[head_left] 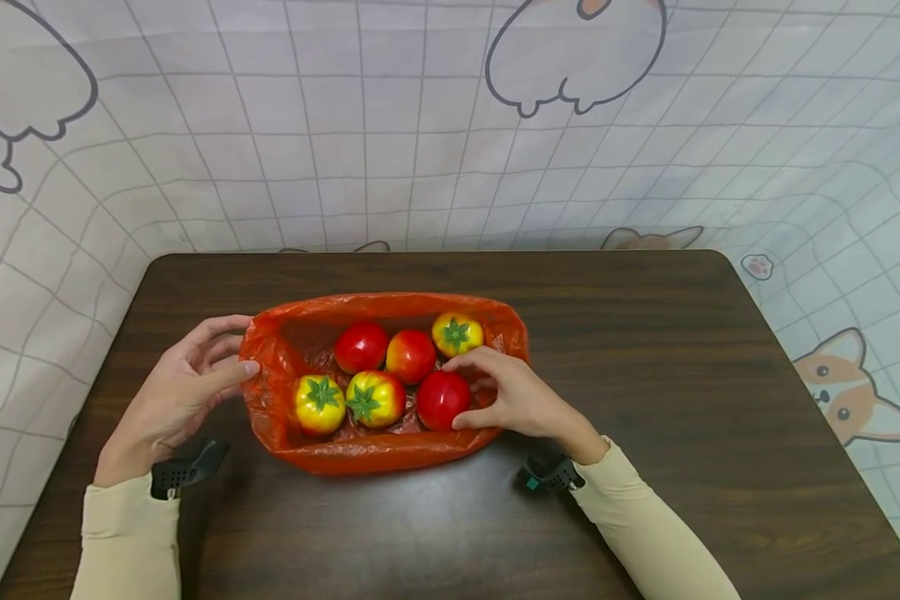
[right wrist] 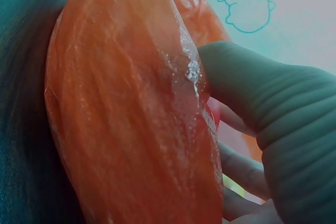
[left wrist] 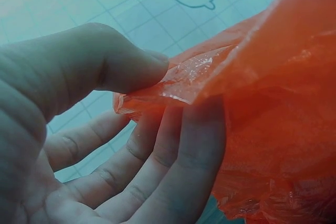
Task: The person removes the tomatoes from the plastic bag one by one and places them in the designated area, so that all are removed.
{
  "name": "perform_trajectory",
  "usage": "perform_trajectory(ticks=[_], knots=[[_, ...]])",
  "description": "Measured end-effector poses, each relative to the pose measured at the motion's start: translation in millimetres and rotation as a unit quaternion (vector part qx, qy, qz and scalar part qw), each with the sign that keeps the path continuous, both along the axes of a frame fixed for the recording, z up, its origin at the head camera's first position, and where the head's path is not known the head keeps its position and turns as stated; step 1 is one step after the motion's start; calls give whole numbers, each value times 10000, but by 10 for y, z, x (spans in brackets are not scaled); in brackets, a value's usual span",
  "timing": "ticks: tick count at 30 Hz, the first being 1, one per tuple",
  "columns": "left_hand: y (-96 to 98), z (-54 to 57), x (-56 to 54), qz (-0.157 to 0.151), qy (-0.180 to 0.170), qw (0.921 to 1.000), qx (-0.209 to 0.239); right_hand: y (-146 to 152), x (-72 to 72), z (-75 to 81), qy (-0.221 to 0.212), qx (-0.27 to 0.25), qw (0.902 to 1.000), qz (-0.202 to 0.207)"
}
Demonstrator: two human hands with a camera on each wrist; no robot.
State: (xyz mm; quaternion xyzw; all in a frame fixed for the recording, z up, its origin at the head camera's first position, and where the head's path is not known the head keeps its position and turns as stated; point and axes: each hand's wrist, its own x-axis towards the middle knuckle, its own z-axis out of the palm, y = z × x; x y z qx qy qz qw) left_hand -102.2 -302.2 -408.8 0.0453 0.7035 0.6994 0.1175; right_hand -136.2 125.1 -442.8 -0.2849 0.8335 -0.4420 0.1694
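Note:
An orange-red plastic bag point(head_left: 412, 454) lies with its mouth wide, holding several glossy tomatoes, some red and some yellow-red with green star-shaped tops. My left hand point(head_left: 183, 387) pinches the bag's left rim between thumb and fingers; the left wrist view shows the thumb on the plastic film point(left wrist: 194, 72) and fingers behind it. Inside the right end, my right hand point(head_left: 521, 396) holds a red tomato point(head_left: 442, 400) between thumb and curled fingers. In the right wrist view the bag's wall point(right wrist: 131, 103) hides most of that tomato. Nearby are a yellow tomato point(head_left: 457, 335) and a yellow-red tomato point(head_left: 375, 398).
The bag rests on a dark wooden table point(head_left: 645, 350) with rounded back corners. A white grid-patterned cloth point(head_left: 390, 150) with cartoon animals hangs behind and beside it. Each wrist wears a small black camera, one on the left point(head_left: 187, 469) and one on the right point(head_left: 551, 475).

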Motion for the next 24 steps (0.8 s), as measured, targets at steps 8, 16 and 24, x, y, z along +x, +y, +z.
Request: perform_trajectory(ticks=[8,16,24], knots=[[-7,10,13,4,39,10000,-68,15,7,48,-41,-124,9998,-123],[-4,7,2,-36,61,10000,-17,57,2,117,126,-291,9989,-346],[-5,1,9,-37,81,10000,-14,101,-32,221,223,-528,9973,-454]])
